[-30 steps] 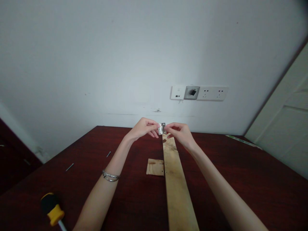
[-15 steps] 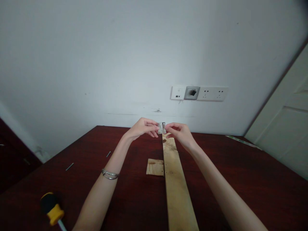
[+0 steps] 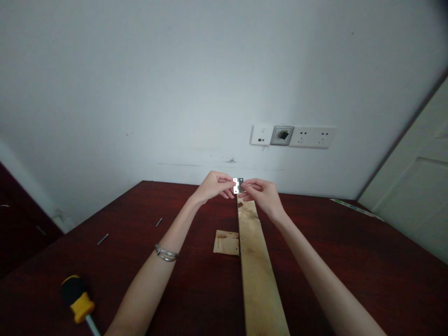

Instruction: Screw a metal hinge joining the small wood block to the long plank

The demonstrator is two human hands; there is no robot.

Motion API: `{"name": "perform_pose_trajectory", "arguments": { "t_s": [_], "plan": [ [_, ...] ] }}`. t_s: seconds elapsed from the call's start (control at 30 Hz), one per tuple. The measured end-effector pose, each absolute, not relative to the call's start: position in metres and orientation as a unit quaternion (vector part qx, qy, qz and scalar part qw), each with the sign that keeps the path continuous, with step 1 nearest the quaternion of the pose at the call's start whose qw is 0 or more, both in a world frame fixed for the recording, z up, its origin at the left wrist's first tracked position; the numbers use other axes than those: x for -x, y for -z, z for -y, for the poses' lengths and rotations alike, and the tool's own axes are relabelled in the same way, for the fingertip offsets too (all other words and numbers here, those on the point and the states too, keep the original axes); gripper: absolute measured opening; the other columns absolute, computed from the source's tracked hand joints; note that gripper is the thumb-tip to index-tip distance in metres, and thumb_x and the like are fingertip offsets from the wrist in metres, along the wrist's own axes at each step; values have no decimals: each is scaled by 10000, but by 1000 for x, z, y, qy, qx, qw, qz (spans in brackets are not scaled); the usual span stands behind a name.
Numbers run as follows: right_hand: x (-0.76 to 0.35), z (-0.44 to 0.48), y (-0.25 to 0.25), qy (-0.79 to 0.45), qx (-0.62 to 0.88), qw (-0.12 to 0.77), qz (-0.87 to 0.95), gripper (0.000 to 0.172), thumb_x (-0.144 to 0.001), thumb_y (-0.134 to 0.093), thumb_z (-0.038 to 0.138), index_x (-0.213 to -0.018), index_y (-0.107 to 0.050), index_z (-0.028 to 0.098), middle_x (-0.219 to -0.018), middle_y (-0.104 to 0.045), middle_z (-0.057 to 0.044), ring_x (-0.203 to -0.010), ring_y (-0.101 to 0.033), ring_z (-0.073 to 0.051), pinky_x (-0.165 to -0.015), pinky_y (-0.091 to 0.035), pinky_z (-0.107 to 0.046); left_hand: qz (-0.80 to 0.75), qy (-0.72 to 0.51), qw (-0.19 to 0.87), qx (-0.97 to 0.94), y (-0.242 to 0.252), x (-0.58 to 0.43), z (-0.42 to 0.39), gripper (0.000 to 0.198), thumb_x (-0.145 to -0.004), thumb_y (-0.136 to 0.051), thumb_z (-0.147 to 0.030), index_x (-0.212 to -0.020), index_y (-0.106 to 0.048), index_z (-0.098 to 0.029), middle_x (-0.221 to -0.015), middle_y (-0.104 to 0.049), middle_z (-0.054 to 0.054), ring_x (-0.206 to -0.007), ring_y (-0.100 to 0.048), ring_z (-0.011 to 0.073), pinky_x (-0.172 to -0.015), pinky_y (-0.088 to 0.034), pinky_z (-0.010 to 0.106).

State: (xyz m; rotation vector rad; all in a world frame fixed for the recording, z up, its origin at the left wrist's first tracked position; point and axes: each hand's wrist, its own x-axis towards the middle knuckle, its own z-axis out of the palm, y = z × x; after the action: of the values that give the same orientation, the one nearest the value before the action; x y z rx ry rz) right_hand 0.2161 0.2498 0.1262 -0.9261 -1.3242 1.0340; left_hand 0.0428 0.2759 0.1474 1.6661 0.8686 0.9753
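Observation:
A small silver metal hinge (image 3: 238, 185) is held up over the far end of a long wooden board (image 3: 258, 266). My left hand (image 3: 217, 185) pinches its left leaf between thumb and fingers. The right leaf is gripped by the fingertips of my right hand (image 3: 265, 193), which partly cover it. Both hands are closed on the hinge, and its two leaves are spread apart. Against the board's left side lies a short, squarish wood piece (image 3: 226, 242).
On the dark red table (image 3: 196, 298), a yellow and black screwdriver (image 3: 79, 298) lies at the near left. Two screws or nails (image 3: 102, 239) rest farther back. A thin printed strip (image 3: 355, 208) lies at the far right. Behind stands a white wall with sockets (image 3: 312, 136).
The hinge has turned slightly in my fingers, so its left leaf now looks bright and its right leaf darker. My left hand has moved a little to the right.

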Motion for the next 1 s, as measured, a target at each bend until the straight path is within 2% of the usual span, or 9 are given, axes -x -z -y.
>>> {"name": "perform_pose_trajectory", "arguments": {
  "t_s": [0.2,0.43,0.67,1.0],
  "plan": [
    [-218,-251,-126,-434,396,582,563,268,-653,-751,358,-765,-640,142,-621,-703,-42,-582,-697,-175,-507,-563,-240,-352,-407,481,-692,-147,-40,-278,197,-786,-669,-282,-795,-648,-86,-681,-677,74,-580,-669,139,-513,-528,205],
    [-217,-250,-127,-474,379,573,550,275,-625,-781,331,-767,-644,139,-639,-714,-43,-567,-696,-162,-513,-564,-225,-331,-421,489,-688,-148,-40,-277,192,-748,-705,-247,-805,-644,-74,-673,-678,70,-583,-657,131,-544,-539,218],
    [-218,-249,-127,-520,356,566,531,269,-620,-797,320,-765,-659,139,-648,-722,-55,-589,-705,-165,-560,-582,-231,-279,-449,516,-674,-142,-41,-282,379,-708,-749,-323,-974,-616,-87,-627,-656,31,-531,-619,117,-520,-548,242],
    [-211,-244,-129,-551,349,542,529,236,-612,-806,281,-766,-688,148,-697,-739,-53,-609,-707,-156,-579,-598,-233,-281,-462,528,-655,-135,-51,-280,351,-671,-769,-385,-784,-595,-102,-553,-597,-7,-459,-573,93,-467,-525,222]
  ]
}}
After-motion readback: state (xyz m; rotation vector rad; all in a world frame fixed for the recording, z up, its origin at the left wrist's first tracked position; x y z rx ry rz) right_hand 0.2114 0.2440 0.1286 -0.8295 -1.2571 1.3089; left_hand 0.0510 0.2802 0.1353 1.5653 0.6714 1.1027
